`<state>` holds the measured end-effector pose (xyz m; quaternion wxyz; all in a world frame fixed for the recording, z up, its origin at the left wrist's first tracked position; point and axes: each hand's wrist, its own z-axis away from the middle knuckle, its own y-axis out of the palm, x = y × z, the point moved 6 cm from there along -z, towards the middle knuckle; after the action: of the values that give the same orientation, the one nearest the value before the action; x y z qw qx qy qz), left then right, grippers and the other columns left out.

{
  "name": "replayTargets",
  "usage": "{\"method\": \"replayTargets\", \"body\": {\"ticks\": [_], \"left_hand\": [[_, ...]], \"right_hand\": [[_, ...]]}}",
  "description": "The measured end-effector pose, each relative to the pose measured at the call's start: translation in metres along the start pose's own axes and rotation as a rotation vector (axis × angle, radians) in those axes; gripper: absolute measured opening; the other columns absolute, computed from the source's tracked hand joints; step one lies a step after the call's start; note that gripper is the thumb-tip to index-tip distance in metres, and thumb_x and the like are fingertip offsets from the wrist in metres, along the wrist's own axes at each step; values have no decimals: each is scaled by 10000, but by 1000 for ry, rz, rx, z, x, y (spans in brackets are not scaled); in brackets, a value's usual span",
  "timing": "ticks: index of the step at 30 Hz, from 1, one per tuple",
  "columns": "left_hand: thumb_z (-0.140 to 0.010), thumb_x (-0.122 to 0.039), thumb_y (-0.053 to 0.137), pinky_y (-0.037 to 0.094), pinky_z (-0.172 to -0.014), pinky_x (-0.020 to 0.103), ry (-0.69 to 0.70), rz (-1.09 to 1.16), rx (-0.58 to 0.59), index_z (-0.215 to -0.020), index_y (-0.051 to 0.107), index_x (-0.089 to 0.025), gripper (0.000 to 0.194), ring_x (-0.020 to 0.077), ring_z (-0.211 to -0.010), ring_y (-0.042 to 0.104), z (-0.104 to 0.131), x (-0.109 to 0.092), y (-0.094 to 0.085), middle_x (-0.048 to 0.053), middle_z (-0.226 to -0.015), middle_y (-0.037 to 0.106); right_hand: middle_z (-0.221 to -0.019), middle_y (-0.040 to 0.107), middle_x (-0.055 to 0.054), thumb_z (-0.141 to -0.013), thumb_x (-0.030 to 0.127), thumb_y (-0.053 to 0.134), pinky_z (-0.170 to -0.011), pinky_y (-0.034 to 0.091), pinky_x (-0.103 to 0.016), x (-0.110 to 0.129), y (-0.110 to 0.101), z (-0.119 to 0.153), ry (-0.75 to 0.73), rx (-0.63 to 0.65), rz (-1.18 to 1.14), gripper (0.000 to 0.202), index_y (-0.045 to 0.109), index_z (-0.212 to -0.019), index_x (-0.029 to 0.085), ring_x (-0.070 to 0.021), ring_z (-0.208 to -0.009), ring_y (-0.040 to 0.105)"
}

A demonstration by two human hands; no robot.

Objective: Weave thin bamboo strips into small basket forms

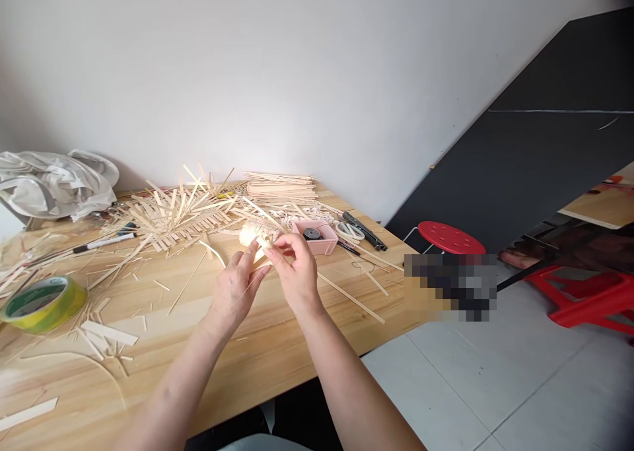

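Near the middle of the wooden table, a small pale woven piece [249,234] made of thin strips is held up between both hands. My left hand [234,284] grips its lower left side, thumb and fingers closed on it. From the right, my right hand [297,266] pinches its upper edge with thumb and forefinger. Fingers cover part of the piece, so its full shape is hidden. Just behind my right hand stands a pink box [321,240] with a dark round object inside.
Loose woven strips [173,213] and a strip bundle [281,188] lie at the back. Green-yellow tape [44,304], a marker [104,242] and white cloth [59,183] are left. A black tool [364,230] lies right; beyond the table stands a red stool [450,238].
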<state>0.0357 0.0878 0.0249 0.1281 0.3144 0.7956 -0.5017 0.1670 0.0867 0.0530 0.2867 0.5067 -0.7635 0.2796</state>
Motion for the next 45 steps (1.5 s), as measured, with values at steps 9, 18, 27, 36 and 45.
{"method": "replayTargets", "body": {"ticks": [9,18,27,36,45], "left_hand": [[-839,-462,433,473,-812,331,-150,544,167,-1307,418,-190,541,226,-1044,553,-2,8,-23,97,-1156,610],[-783,-531,486,442,-610,230,-342,820,193,-1220,512,-216,539,167,-813,583,9,13,-14,74,-993,651],[-808,-486,479,424,-898,382,-112,561,51,-1282,439,-166,573,258,-1082,538,6,6,-11,113,-1126,617],[-857,-485,381,460,-873,402,12,220,-21,-1309,380,-186,543,257,-1114,547,10,2,-12,144,-1222,567],[-875,-479,332,521,-703,328,142,-62,-112,-1311,370,-205,516,215,-865,642,19,-14,-14,108,-997,627]], "right_hand": [[-1123,553,-69,-773,234,617,-886,464,-367,18,-9,-9,-188,245,-5,260,565,-1028,232,-195,-1088,519],[-1361,409,-84,-774,218,634,-1053,329,-419,24,7,-1,-289,449,49,538,448,-1273,296,-210,-1278,366],[-1295,491,-98,-864,215,474,-1005,392,-392,22,21,0,-212,426,42,403,480,-1265,249,-198,-1232,430],[-1295,485,-109,-904,236,368,-1032,364,-391,21,20,6,-181,359,30,376,474,-1264,213,-181,-1240,411],[-1271,489,-70,-882,266,437,-1030,363,-381,18,10,11,-110,295,-123,346,506,-1221,258,-192,-1218,425]]}}
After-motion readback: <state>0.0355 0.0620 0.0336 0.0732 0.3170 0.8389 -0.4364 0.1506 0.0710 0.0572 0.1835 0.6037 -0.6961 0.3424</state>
